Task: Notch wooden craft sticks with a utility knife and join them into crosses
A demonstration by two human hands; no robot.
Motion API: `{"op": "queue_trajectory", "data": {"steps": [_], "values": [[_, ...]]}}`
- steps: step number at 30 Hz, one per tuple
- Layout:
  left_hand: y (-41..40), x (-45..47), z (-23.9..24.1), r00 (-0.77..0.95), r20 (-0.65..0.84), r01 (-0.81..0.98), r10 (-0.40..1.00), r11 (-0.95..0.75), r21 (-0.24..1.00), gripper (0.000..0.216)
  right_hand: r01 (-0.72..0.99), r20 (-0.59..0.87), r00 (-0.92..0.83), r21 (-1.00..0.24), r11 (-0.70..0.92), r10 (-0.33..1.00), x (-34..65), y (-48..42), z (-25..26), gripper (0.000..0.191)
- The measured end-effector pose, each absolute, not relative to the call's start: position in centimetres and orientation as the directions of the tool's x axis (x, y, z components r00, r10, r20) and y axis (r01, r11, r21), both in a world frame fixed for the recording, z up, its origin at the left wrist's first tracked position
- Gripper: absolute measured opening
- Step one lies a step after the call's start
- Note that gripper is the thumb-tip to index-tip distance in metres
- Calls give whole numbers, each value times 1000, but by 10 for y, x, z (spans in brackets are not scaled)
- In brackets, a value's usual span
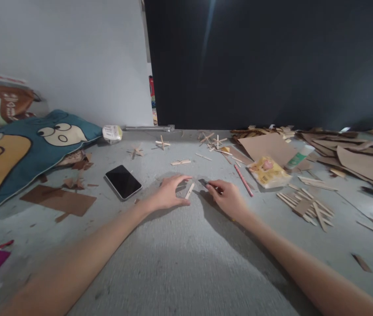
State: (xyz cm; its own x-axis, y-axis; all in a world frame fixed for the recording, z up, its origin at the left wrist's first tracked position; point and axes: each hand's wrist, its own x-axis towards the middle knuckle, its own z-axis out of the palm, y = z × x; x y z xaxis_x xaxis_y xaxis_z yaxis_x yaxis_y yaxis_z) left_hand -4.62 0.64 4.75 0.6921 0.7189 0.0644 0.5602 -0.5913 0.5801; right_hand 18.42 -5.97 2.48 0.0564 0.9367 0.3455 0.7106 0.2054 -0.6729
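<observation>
My left hand (169, 192) rests low over the grey surface, thumb and fingers spread apart around a short piece of wooden stick (189, 191). The stick lies beside the fingertips, and I cannot tell whether they touch it. In my right hand (228, 198) is a small craft knife (207, 183), its dark blade pointing left toward the stick piece. The fingers wrap round the handle and hide most of it. Just beyond the hands lies another wooden stick (180, 163). A red pencil (243, 180) lies to the right of my right hand.
A phone (123, 181) lies left of my left hand. Crossed sticks (162, 143) stand farther back. On the right are a yellow packet (268, 172), a glue stick (300, 157), a pile of wooden sticks (308, 206) and cardboard (262, 147). A blue cushion (41, 153) sits at left.
</observation>
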Motion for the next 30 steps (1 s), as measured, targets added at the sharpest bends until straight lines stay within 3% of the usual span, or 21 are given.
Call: {"op": "queue_trajectory", "data": {"steps": [5, 7, 9, 14, 21, 28, 30], "values": [[6, -45, 49, 711, 117, 639, 693, -707, 303, 22, 700, 294, 77, -697, 158, 953, 187, -60, 23, 40], [4, -44, 50, 742, 121, 635, 659, -749, 188, 17, 694, 295, 82, -702, 158, 952, 188, -60, 23, 41], [1, -43, 50, 750, 135, 630, 647, -762, 149, 22, 693, 295, 77, -703, 162, 952, 188, -61, 23, 41], [-2, -45, 47, 722, 183, 640, 668, -744, 192, 28, 694, 287, 82, -704, 152, 954, 188, -62, 23, 41], [-1, -50, 46, 693, 171, 691, 700, -713, 117, 47, 676, 282, 75, -719, 159, 957, 188, -62, 26, 41], [11, -50, 39, 712, 209, 576, 670, -728, 373, 38, 654, 262, 82, -742, 146, 962, 188, -64, 25, 41], [14, -49, 37, 743, 224, 521, 631, -755, 398, 37, 648, 251, 83, -749, 139, 964, 188, -64, 24, 41]]}}
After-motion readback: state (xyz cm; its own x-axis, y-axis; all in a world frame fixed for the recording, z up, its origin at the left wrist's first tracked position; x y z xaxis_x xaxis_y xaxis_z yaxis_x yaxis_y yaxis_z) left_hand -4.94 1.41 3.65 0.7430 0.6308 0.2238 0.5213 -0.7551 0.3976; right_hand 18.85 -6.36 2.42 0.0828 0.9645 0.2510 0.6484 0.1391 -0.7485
